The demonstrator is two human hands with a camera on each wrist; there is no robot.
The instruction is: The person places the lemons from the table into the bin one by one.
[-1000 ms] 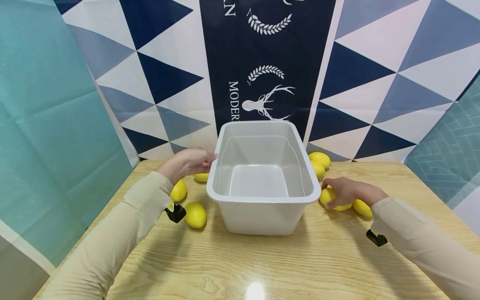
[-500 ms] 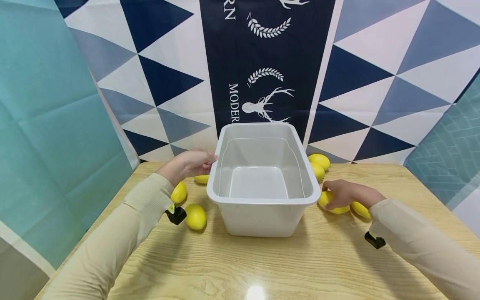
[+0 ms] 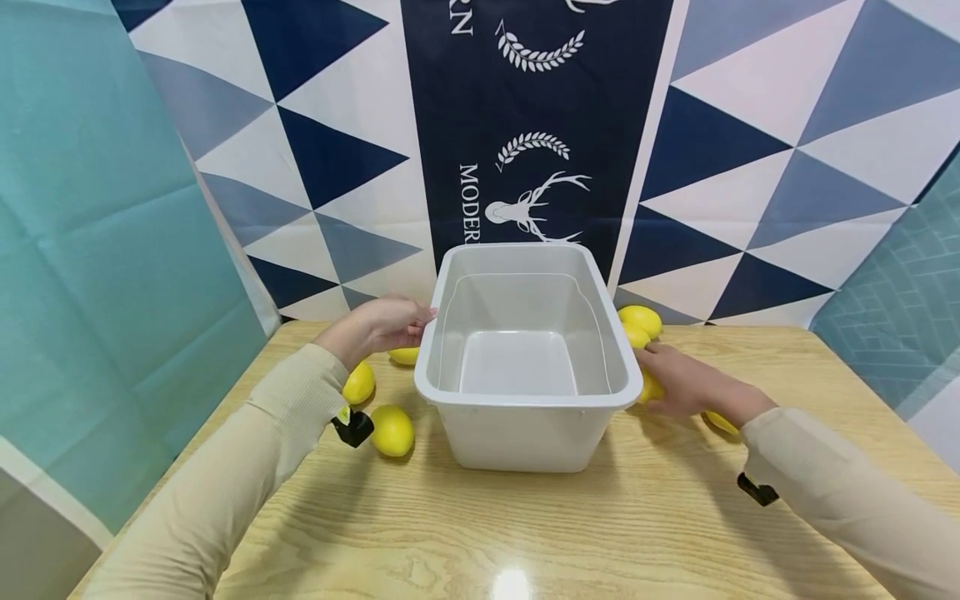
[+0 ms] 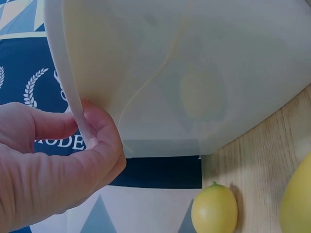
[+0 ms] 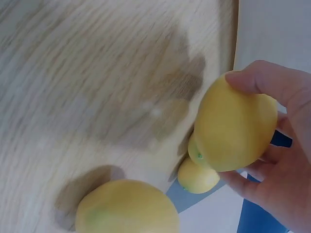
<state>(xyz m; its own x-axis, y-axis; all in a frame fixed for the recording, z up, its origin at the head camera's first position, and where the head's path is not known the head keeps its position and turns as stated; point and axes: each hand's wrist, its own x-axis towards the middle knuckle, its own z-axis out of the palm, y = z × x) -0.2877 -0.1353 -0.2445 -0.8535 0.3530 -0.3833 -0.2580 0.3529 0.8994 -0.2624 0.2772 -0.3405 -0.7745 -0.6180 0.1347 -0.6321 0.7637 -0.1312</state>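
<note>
A light grey plastic tub (image 3: 525,448) stands in the middle of the wooden table, and its inside is bare in the head view. My left hand (image 3: 386,323) pinches its left rim between thumb and fingers, as the left wrist view shows close up at the rim (image 4: 73,92). On the tub's other side, my right hand (image 3: 686,383) grips a yellow lemon (image 5: 235,124), thumb on one side and fingers on the other. In the right wrist view a shadow lies on the table beside this lemon. The hand covers much of the lemon (image 3: 651,388) in the head view.
Left of the tub lie three lemons, the nearest lemon (image 3: 392,431) by the left wrist. Two lemons (image 3: 641,320) sit at the back right, and another lemon (image 3: 722,422) is partly under the right wrist. A patterned cloth (image 3: 345,150) hangs behind the table (image 3: 360,533).
My right hand has brought its lemon up from where it lay and a little left, close to the tub's right side. The left hand and tub have not moved.
</note>
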